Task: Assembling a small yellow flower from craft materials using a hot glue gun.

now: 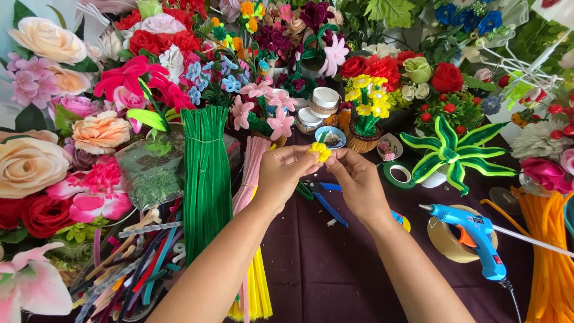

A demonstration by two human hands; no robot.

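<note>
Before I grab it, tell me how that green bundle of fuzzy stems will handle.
The green bundle looks light and soft, being fuzzy craft stems. A tie near the top should hold it together, though the loose lower ends may splay. Long and thin, it would probably sag if lifted by one end.

Green pipe-cleaner bundle [206,179]: upright, left of the fingers, tied near its top.
Pink and yellow pipe-cleaner bundles [254,239]: below-left of the fingers, lying lengthwise.
Blue glue gun [472,236]: well right and below the fingers, resting beside a tape roll [448,242].
Green tape ring [399,174]: just right of the fingers, flat on the cloth.
Blue-handled pliers [326,200]: directly below the fingers.
Lidded jars [318,107]: above the fingers.
Green striped pipe-cleaner plant [451,152]: right of the fingers.
Orange pipe-cleaner bundle [547,257]: far right.
</note>
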